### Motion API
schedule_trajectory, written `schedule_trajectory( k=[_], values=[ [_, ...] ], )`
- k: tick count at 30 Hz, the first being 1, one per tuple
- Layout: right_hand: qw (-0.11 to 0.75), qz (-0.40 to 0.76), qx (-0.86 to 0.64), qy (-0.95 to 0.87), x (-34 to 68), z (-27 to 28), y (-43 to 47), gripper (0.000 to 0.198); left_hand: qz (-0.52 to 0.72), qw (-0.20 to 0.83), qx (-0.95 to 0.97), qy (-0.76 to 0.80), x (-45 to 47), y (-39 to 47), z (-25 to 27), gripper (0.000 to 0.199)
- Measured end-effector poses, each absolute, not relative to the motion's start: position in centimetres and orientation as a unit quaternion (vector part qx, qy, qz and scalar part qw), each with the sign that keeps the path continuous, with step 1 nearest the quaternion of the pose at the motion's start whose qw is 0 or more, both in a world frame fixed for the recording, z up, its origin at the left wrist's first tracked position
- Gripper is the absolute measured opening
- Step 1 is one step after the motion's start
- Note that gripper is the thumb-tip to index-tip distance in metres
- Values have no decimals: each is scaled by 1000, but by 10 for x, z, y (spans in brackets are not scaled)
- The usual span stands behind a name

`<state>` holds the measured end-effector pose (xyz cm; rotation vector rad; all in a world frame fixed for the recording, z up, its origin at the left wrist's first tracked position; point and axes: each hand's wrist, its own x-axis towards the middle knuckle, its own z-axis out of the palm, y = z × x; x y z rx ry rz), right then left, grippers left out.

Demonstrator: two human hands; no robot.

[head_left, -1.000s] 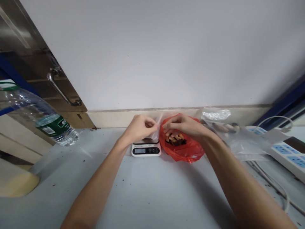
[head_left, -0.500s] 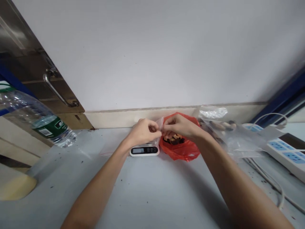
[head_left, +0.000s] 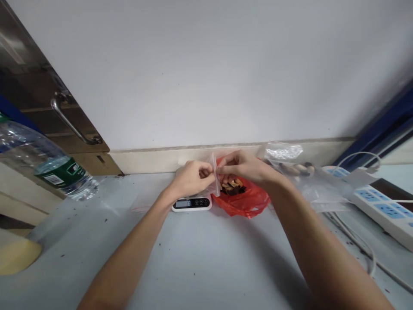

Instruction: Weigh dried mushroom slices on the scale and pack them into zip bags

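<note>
Over a small white digital scale [head_left: 192, 203] with a lit display, my left hand [head_left: 195, 177] pinches the edge of a clear zip bag [head_left: 214, 186]. My right hand [head_left: 241, 167] has its fingertips pressed together at the other side of the same bag's mouth. The bag's lower part is partly hidden by my left hand. Just right of the scale lies an open red plastic bag [head_left: 245, 206], under my right hand. Inside it are dark and tan dried pieces [head_left: 232, 187], too small to name surely.
A water bottle [head_left: 64, 170] is at the left, near a metal door handle [head_left: 72, 122]. Clear bags [head_left: 322, 193], one with brown-and-white pieces [head_left: 297, 168], lie on the right beside a white power strip [head_left: 380, 206] and cables [head_left: 355, 241]. A wall [head_left: 206, 86] rises behind.
The view has shifted slightly, moving everything a little left. Between my hands, the zip bag's edge now stands more upright and shows more clearly. Both hands keep their pinch.
</note>
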<state>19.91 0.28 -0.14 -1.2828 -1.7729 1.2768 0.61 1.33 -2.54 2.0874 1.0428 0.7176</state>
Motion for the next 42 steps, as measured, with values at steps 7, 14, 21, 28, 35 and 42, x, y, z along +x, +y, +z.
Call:
schedule_trajectory(
  k=[7, 14, 21, 28, 35, 42],
  values=[
    [283, 509, -458, -672, 202, -9, 4, 15, 243, 346, 812, 402, 2, 15, -28, 21],
    [269, 443, -524, -676, 191, -9, 4, 24, 239, 311, 804, 447, 5, 15, -29, 18],
    [326, 101, -677, -652, 187, -10, 1, 16, 289, 220, 784, 504, 6, 14, -22, 26],
    [245, 229, -555, -761, 180, -13, -1, 22, 323, 189, 815, 442, 16, 4, -25, 26],
    [285, 277, -511, -762, 209, -3, 0, 88, 508, 266, 641, 510, 5, 27, -30, 22],
    [273, 292, -508, -763, 249, -7, 9, 94, 509, 573, 449, 459, 10, 34, -41, 61]
  ],
)
